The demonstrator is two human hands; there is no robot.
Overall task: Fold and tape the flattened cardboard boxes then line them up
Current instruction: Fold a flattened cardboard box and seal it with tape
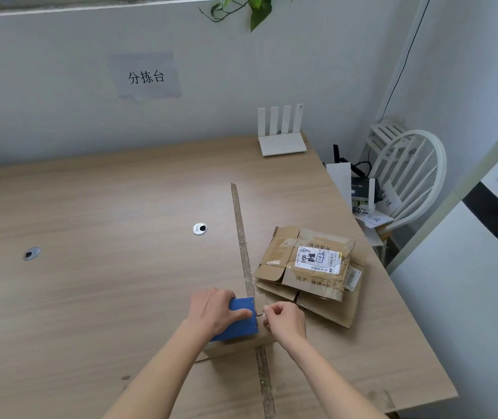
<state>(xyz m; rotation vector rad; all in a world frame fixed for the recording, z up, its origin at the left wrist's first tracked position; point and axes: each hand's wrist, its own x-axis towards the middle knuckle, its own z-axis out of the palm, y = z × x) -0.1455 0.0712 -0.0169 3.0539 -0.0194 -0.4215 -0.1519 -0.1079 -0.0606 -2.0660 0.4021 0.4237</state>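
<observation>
My left hand (216, 309) grips a blue tape dispenser (243, 320) low in the middle of the head view, thumb lying across its side. Just to its right, my right hand (284, 320) pinches the clear tape end at the dispenser's front edge. Both hands sit over a small folded cardboard box (235, 347), mostly hidden under them. A stack of flattened cardboard boxes (311, 272) with shipping labels lies on the wooden table (90, 267) to the right of my hands.
A long strip of brown tape (243, 243) runs along the table from far to near. Two round cable holes (200, 228) sit in the tabletop. A white router (282, 143) stands at the back; a white chair (407, 182) with clutter stands right.
</observation>
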